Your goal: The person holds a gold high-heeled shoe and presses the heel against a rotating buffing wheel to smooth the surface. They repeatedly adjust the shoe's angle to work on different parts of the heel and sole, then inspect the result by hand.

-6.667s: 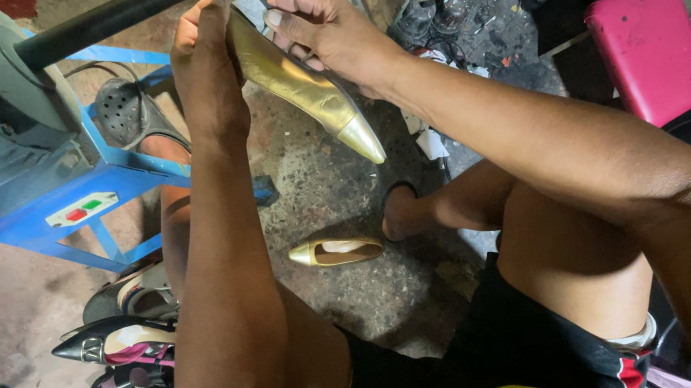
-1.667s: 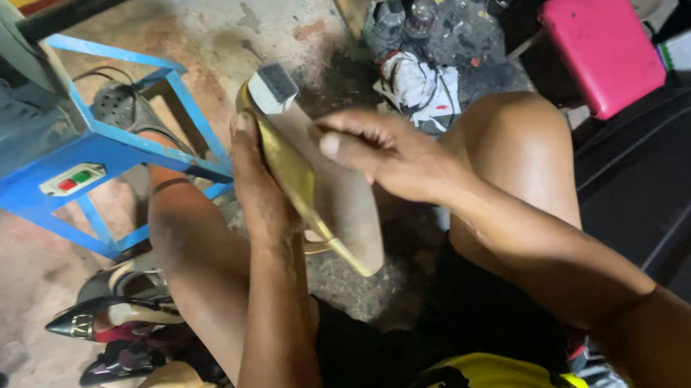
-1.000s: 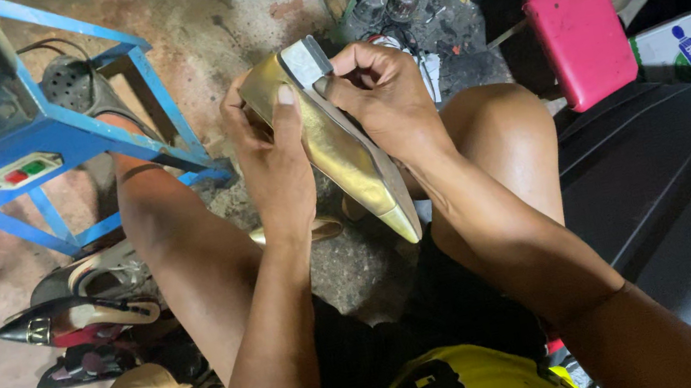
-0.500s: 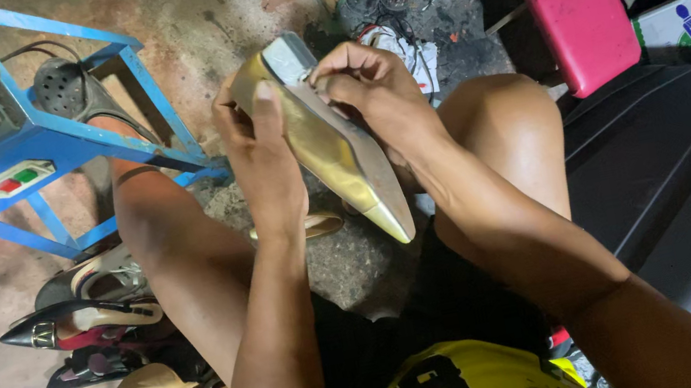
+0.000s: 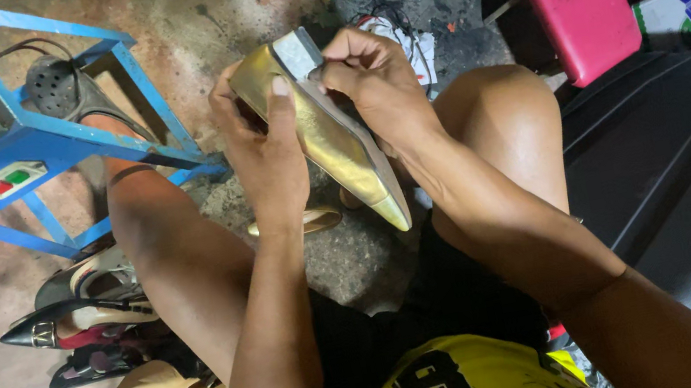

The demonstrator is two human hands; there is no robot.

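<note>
Change: since half a second ago the gold pointed shoe (image 5: 333, 134) sits a touch lower between the knees; both hands keep their grips.
Left hand: left hand (image 5: 266, 146) is wrapped round the shoe's back part, thumb laid flat along the gold upper.
Right hand: right hand (image 5: 373, 80) is closed, fingertips pinching at the grey heel tip (image 5: 296, 46).
Position: shoe is held in the air above the concrete floor (image 5: 218, 8), over a second gold shoe (image 5: 303, 221) lying on it.
Axis: long axis runs from upper left to lower right; toe points down toward the person, heel end away.
Technique: judged, steady the shoe firmly with the left hand; keep the right's pinch close to the heel tip, so force stays in line with the heel.
Nearby: blue metal frame (image 5: 71, 143) to the left; pink case (image 5: 581, 1) to the right.
</note>
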